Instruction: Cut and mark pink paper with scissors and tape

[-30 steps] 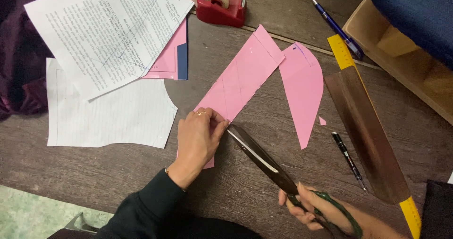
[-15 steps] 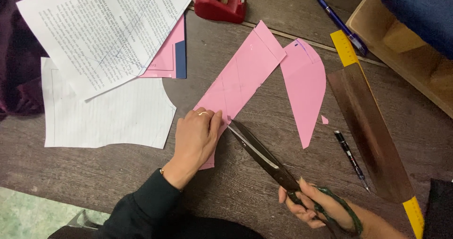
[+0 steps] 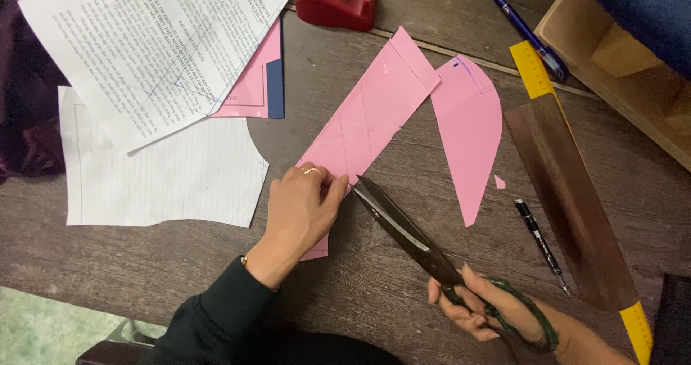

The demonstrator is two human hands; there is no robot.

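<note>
My left hand (image 3: pixel 302 210), with a ring on one finger, presses flat on the near end of a long pink paper strip (image 3: pixel 371 113) that lies slanted on the wooden table. My right hand (image 3: pixel 497 311) grips the green-wrapped handles of large dark scissors (image 3: pixel 399 224). The blades are parted, and their tips meet the strip's right edge just beside my left fingertips. A second pink piece (image 3: pixel 468 131), curved along one side, lies to the right of the strip, with a tiny pink scrap (image 3: pixel 499 182) near it.
Printed white sheets (image 3: pixel 155 44) overlap a lined sheet (image 3: pixel 158 174) and pink and blue paper (image 3: pixel 268 77) at left. A red tape dispenser (image 3: pixel 335 1) stands at the back. A yellow ruler (image 3: pixel 568 170), black pen (image 3: pixel 540 242), blue pen (image 3: pixel 525 30) and wooden box (image 3: pixel 626 62) are at right.
The scissors have slid forward and to the left, so the blade tips now reach the strip's edge at my left fingertips. My left hand stays pressed on the strip.
</note>
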